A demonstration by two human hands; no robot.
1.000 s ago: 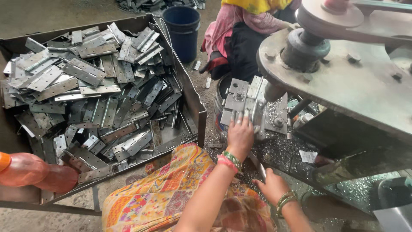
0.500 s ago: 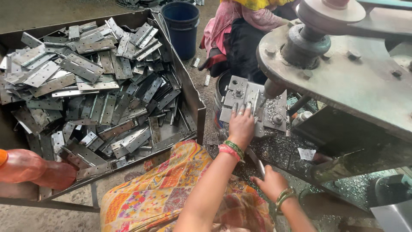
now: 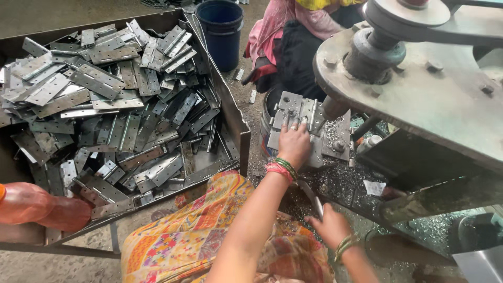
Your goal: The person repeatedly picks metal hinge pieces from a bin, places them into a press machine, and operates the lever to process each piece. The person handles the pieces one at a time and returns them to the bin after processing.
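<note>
Metal hinge plates (image 3: 299, 121) lie stacked on the machine bed under the press, and the left hand (image 3: 293, 144) rests flat on top of them, palm down, fingers spread and pointing away from the body; it presses on them rather than closing around any one. Nearest the camera, a lap covered in orange patterned cloth (image 3: 183, 236) fills the lower middle. Just right of it the right hand (image 3: 330, 225), a bangle at the wrist, is curled around the lower end of a slim metal lever (image 3: 312, 196) that slants up toward the bed; the fingers are closed on it, though how tightly cannot be told. The left forearm runs up from the lap, extended nearly straight, with green and pink bangles (image 3: 280, 169) at the wrist. Metal shavings (image 3: 340, 181) are scattered over the bed around the plates. To the left, a large steel tray (image 3: 230, 107) is heaped with grey hinges (image 3: 110, 110). Over the right side hangs the heavy round body of the press machine (image 3: 419, 89). Farther off stands a dark blue bucket (image 3: 221, 31), and beside it sits another person in pink clothing (image 3: 285, 31).
</note>
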